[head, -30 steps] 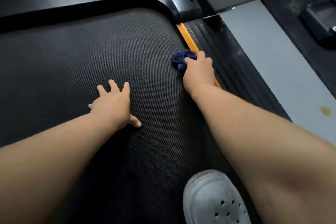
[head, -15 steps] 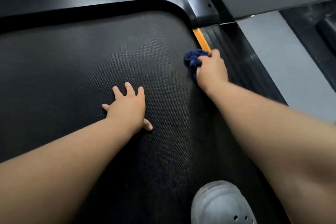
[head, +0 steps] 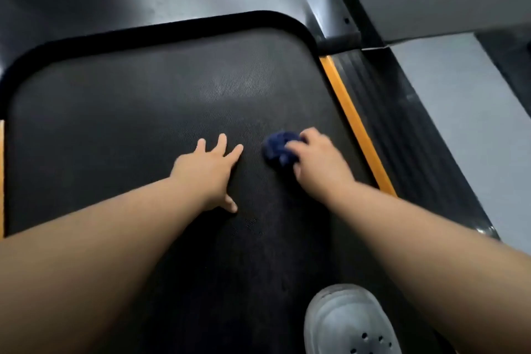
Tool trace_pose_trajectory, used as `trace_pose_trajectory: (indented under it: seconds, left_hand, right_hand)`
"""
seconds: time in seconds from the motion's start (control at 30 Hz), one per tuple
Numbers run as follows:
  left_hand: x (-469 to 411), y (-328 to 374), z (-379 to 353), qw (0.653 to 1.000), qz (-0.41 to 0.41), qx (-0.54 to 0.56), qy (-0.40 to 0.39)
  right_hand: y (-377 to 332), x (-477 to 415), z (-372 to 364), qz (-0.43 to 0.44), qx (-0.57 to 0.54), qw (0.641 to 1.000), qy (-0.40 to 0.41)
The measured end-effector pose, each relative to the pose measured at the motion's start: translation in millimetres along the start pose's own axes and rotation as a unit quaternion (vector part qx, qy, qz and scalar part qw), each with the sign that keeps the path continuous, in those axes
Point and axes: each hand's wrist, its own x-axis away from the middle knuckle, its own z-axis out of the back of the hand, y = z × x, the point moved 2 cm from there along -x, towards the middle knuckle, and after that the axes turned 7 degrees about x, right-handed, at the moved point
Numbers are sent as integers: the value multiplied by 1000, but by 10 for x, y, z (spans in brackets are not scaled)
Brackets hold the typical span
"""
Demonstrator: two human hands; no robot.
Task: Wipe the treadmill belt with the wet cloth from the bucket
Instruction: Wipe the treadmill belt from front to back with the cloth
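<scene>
No readable text, label, brand or number shows anywhere — not on any surface in view.

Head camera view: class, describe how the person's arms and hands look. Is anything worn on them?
The left forearm and right forearm are bare: no sleeves in view. The bare left hand and bare right hand wear no gloves, and no watch, bracelet or ring shows. The right hand is blurred, so small details there cannot be told.
</scene>
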Motion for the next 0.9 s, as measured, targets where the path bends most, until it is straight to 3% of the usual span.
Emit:
trace_pose_trajectory:
  seconds: [0.1, 0.17, 0.3, 0.43, 0.53, 0.67, 0.7, 0.9]
  left_hand:
    - [55, -147, -86, 994, 68, 68, 46]
    - [53, -159, -94, 992, 85, 93, 32]
    - [44, -224, -49, 995, 61, 75, 30]
    - [78, -489, 50, 999, 9, 51, 5]
    - [11, -550, -52, 997, -8, 69, 15]
    - [-55, -525, -104, 997, -3, 81, 15]
    - [-53, -538, -109, 996, -3, 85, 15]
    - [106, -553, -139, 993, 12, 94, 75]
  right_hand:
    - [232, -339, 44, -188, -12, 981, 45]
    - [12, -328, 20, -214, -26, 976, 40]
    - [-797, 128, -185, 8, -77, 997, 17]
    - [-530, -116, -184, 50, -50, 997, 26]
    - [-234, -410, -130, -75, -30, 995, 57]
    - [-298, -685, 14, -245, -57, 966, 53]
    - [-411, -681, 8, -239, -60, 968, 49]
    - [-826, -176, -130, -21, -75, 996, 30]
